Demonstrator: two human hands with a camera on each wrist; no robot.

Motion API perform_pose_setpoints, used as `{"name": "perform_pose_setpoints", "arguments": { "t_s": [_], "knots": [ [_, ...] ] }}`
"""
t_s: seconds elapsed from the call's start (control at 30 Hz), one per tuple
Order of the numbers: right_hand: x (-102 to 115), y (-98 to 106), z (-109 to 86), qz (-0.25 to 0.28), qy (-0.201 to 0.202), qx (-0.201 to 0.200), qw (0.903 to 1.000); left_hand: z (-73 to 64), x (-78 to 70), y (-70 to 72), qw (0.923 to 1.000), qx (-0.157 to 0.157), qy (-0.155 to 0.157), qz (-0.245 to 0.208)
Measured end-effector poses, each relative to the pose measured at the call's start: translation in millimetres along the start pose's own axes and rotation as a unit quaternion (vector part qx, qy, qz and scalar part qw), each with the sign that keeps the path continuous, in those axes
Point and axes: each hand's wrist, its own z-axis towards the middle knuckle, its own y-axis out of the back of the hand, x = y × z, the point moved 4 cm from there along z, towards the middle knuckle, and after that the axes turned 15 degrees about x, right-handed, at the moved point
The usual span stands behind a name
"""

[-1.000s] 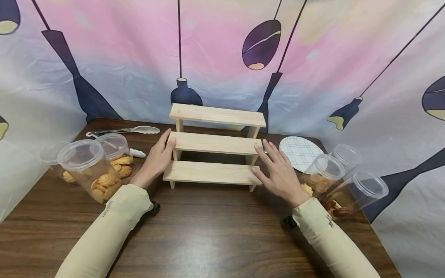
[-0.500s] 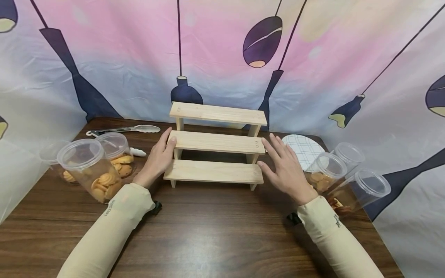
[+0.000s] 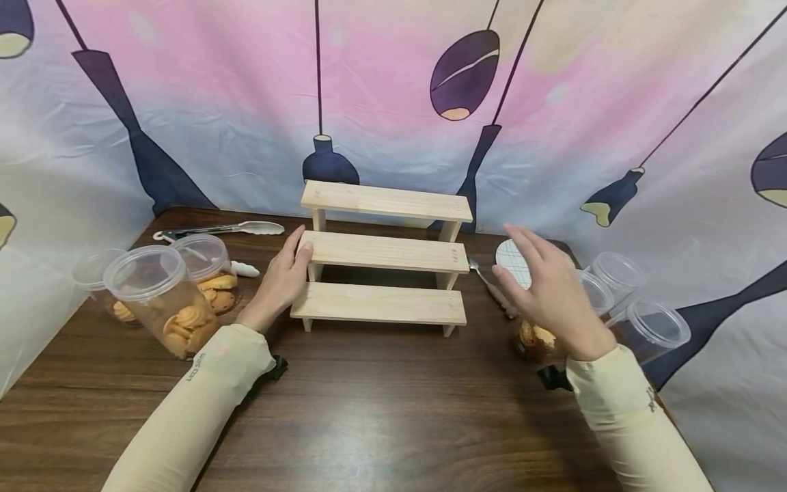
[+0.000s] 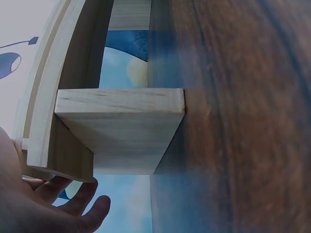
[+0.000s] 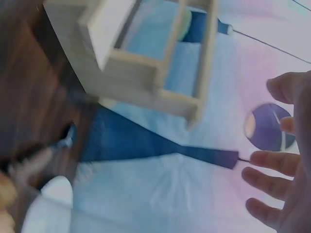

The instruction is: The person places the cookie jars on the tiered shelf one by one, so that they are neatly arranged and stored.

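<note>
A pale wooden three-step display stand (image 3: 381,249) stands on the brown table in the head view. My left hand (image 3: 284,277) grips the left end of its middle step, thumb on the near side; in the left wrist view the fingertips (image 4: 85,191) curl at the board's end. To the right, my right hand (image 3: 550,290) hovers in the air with fingers spread and nothing held, apart from the stand. It partly covers a round white checked plate (image 3: 512,258) and the clear cookie jars (image 3: 652,328) there. The right wrist view shows the stand (image 5: 146,73) blurred.
Clear plastic jars with cookies (image 3: 154,294) stand close by the left forearm. Tongs (image 3: 246,228) lie behind them. A metal-tipped utensil (image 3: 492,287) lies right of the stand. A printed cloth (image 3: 393,89) hangs behind the table (image 3: 356,410).
My right hand has left the stand's right end and moved right and up, toward the jars and plate, uncovering the utensil. The left hand stays on the middle step.
</note>
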Motion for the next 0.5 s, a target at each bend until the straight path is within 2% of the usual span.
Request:
{"name": "perform_pose_setpoints", "arguments": {
  "t_s": [0.23, 0.5],
  "knots": [
    [-14, 32, -14.1, -0.012, -0.039, 0.039, 0.9984, -0.8, 1.8, 2.2, 1.0000, -0.002, -0.004, -0.001],
    [-32, 55, -37.7, -0.046, -0.085, 0.091, 0.9912, -1.0, 0.6, 0.4, 1.0000, 0.003, -0.002, -0.005]
  ]
}}
